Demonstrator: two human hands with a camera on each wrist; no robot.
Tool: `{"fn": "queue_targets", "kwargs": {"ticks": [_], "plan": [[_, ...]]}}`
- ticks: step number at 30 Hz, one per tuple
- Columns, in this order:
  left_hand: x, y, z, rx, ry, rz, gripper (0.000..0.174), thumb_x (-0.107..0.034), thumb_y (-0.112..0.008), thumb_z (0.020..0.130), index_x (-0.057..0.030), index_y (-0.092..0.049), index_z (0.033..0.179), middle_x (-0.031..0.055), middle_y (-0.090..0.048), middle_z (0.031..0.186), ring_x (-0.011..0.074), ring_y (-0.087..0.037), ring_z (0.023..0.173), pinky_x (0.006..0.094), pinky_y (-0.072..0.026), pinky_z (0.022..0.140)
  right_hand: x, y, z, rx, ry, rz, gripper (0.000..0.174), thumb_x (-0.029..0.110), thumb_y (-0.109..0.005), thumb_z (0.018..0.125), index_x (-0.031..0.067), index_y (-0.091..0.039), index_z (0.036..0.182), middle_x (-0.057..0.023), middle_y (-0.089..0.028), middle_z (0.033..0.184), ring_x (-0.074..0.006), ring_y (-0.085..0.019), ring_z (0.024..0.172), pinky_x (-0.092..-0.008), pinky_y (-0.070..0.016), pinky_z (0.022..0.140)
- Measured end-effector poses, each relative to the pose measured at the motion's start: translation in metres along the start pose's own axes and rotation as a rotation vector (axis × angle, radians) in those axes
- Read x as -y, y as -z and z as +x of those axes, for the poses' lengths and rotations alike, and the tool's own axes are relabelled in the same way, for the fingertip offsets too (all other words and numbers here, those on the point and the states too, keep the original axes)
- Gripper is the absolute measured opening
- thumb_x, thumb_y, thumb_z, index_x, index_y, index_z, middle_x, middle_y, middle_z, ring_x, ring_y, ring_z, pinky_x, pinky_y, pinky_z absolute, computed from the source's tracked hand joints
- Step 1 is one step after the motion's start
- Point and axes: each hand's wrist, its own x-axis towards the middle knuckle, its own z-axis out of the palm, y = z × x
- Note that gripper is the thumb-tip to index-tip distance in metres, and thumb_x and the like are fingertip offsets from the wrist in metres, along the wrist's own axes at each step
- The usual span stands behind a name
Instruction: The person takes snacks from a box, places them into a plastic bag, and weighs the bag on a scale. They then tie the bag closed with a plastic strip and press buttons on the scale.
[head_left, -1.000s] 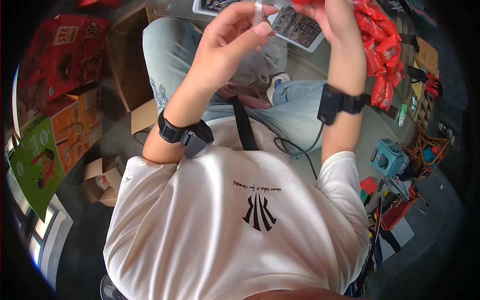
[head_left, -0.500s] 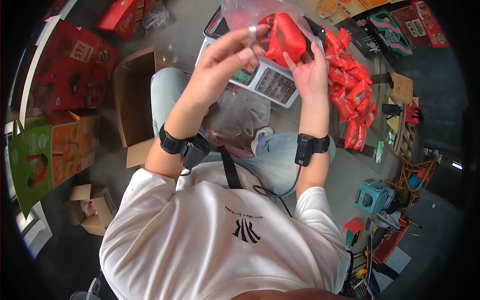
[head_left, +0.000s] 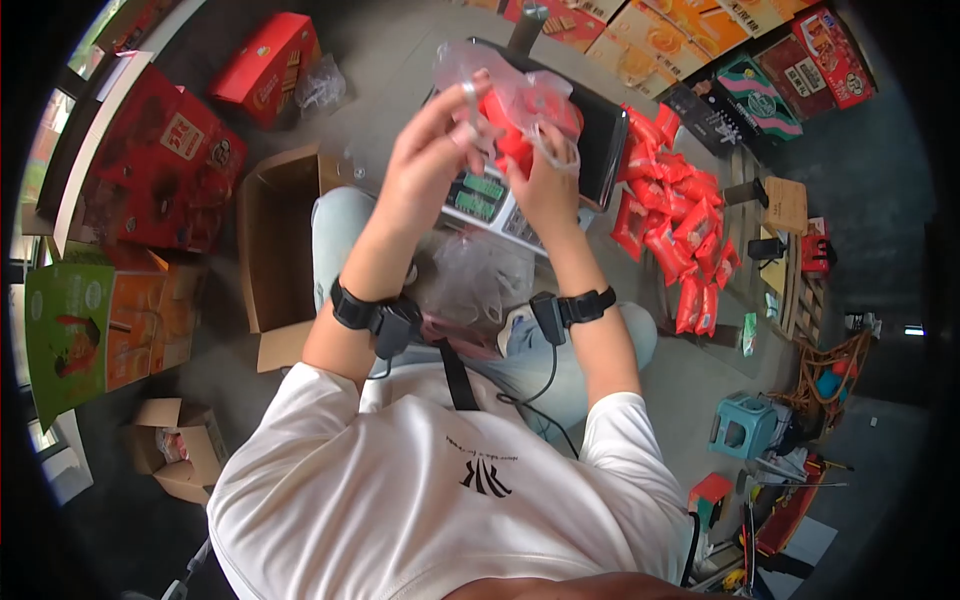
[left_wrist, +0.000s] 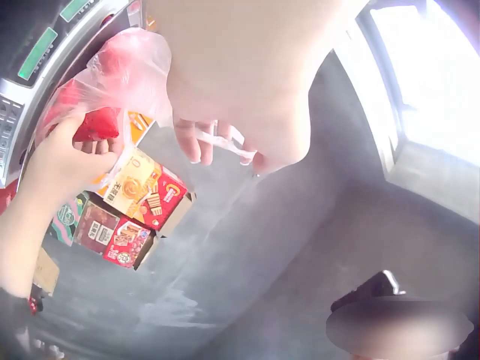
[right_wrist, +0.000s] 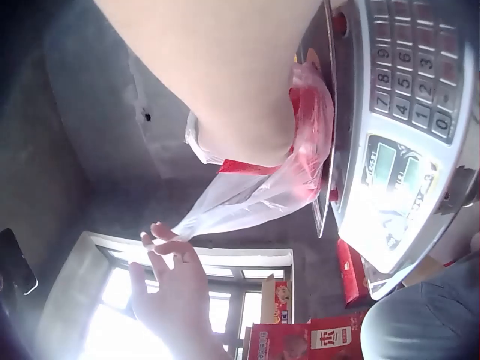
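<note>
A clear plastic bag (head_left: 545,95) with red packets (head_left: 510,125) inside sits over the pan of a digital scale (head_left: 500,225). My left hand (head_left: 425,165) pinches one handle of the bag; in the left wrist view its fingertips (left_wrist: 196,150) hold the stretched white strip. The right wrist view shows the film drawn taut toward this left hand (right_wrist: 176,289). My right hand (head_left: 550,195) is at the bag's mouth, fingers curled at the film beside a red packet (left_wrist: 97,124), with the other handle looped near them. Its fingers are mostly hidden in the right wrist view.
A heap of red packets (head_left: 680,210) lies right of the scale. An open cardboard box (head_left: 285,245) stands at my left, and another plastic bag (head_left: 475,285) lies before my legs. Printed cartons (head_left: 690,40) line the back; a blue stool (head_left: 742,425) is at right.
The head view has shifted, bringing the bag and scale into fuller sight. My right hand has moved left and its extended fingers have curled in at the bag. The left hand keeps its pinch.
</note>
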Motion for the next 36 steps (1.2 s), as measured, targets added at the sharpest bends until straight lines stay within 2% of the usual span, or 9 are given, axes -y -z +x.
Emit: {"fn": "queue_targets", "kwargs": {"ticks": [4,8,12,15,22,27,29,32,36], "plan": [[-0.009,0.005,0.004,-0.026,-0.072,0.202,0.030,-0.007,-0.051,0.086,0.0008,-0.056,0.115,0.0180,-0.039,0.143,0.0080,-0.057,0.072,0.0187,-0.0408,0.057,0.008,0.012,0.006,-0.029,0.024,-0.190,0.044,0.024,-0.075,0.068,0.0085,-0.053,0.103,-0.0157,-0.056,0.110,-0.0367,-0.049,0.111,-0.0535,-0.0260,0.105],[-0.020,0.032,0.003,-0.073,-0.076,0.077,0.020,-0.008,-0.047,0.086,-0.0016,-0.055,0.103,0.0250,-0.037,0.142,0.0095,-0.055,0.069,0.0185,-0.0334,0.049,-0.014,0.024,0.020,-0.198,-0.350,-0.149,0.040,0.029,-0.071,0.072,0.0109,-0.052,0.102,-0.0139,-0.060,0.093,-0.0361,-0.057,0.095,-0.0556,-0.0274,0.102],[-0.024,0.035,-0.003,-0.045,-0.038,-0.038,0.006,-0.014,-0.046,0.090,-0.0093,-0.045,0.086,0.0277,-0.036,0.141,0.0108,-0.058,0.070,0.0179,-0.0315,0.046,-0.027,0.037,0.033,-0.225,-0.294,-0.188,0.056,0.033,-0.072,0.073,0.0094,-0.050,0.118,-0.0174,-0.059,0.110,-0.0381,-0.054,0.105,-0.0538,-0.0311,0.100],[-0.022,0.030,-0.003,-0.013,-0.022,-0.007,0.007,-0.015,-0.046,0.090,-0.0081,-0.047,0.090,0.0276,-0.034,0.142,0.0118,-0.059,0.071,0.0179,-0.0311,0.045,-0.016,0.057,0.042,-0.103,-0.188,-0.104,0.088,0.035,-0.072,0.076,-0.0009,-0.027,0.141,-0.0281,-0.040,0.135,-0.0444,-0.038,0.125,-0.0511,-0.0283,0.105],[-0.007,0.027,0.001,0.029,0.118,-0.035,0.011,-0.015,-0.046,0.092,-0.0054,-0.049,0.095,0.0271,-0.033,0.144,0.0129,-0.061,0.073,0.0176,-0.0306,0.043,-0.062,0.070,0.057,-0.286,-0.160,0.151,0.087,0.034,-0.069,0.079,-0.0109,-0.023,0.138,-0.0327,-0.030,0.141,-0.0443,-0.027,0.134,-0.0484,-0.0228,0.111],[-0.002,0.009,0.099,0.109,0.070,-0.011,0.012,-0.016,-0.049,0.093,-0.0051,-0.049,0.097,0.0202,-0.047,0.134,0.0146,-0.061,0.081,0.0217,-0.0398,0.052,-0.109,0.087,0.114,-0.333,-0.069,-0.067,0.072,0.032,-0.068,0.078,-0.0078,-0.040,0.131,-0.0268,-0.042,0.135,-0.0436,-0.036,0.129,-0.0455,-0.0280,0.109],[-0.019,-0.010,0.137,0.078,0.047,-0.026,0.026,-0.013,-0.050,0.093,-0.0116,-0.050,0.120,0.0023,-0.056,0.100,0.0197,-0.060,0.105,0.0254,-0.0470,0.072,-0.126,0.102,0.131,-0.398,0.004,-0.120,0.064,0.031,-0.068,0.079,-0.0061,-0.046,0.127,-0.0245,-0.047,0.132,-0.0405,-0.040,0.127,-0.0435,-0.0303,0.107],[-0.033,-0.020,0.165,0.259,-0.107,0.049,0.017,-0.012,-0.049,0.093,-0.0125,-0.051,0.110,0.0029,-0.056,0.105,0.0200,-0.059,0.107,0.0293,-0.0488,0.072,-0.140,0.129,0.141,-0.501,0.162,-0.298,0.049,0.026,-0.067,0.080,-0.0016,-0.056,0.119,-0.0196,-0.056,0.124,-0.0370,-0.048,0.121,-0.0407,-0.0371,0.102],[-0.026,-0.040,0.118,0.244,-0.169,0.064,0.012,-0.015,-0.049,0.094,-0.0090,-0.052,0.104,0.0058,-0.058,0.101,0.0184,-0.060,0.103,0.0302,-0.0504,0.070,-0.120,0.135,0.071,-0.439,-0.168,0.305,0.032,0.021,-0.060,0.089,-0.0014,-0.060,0.112,-0.0133,-0.065,0.108,-0.0230,-0.061,0.100,-0.0332,-0.0470,0.088]]}}
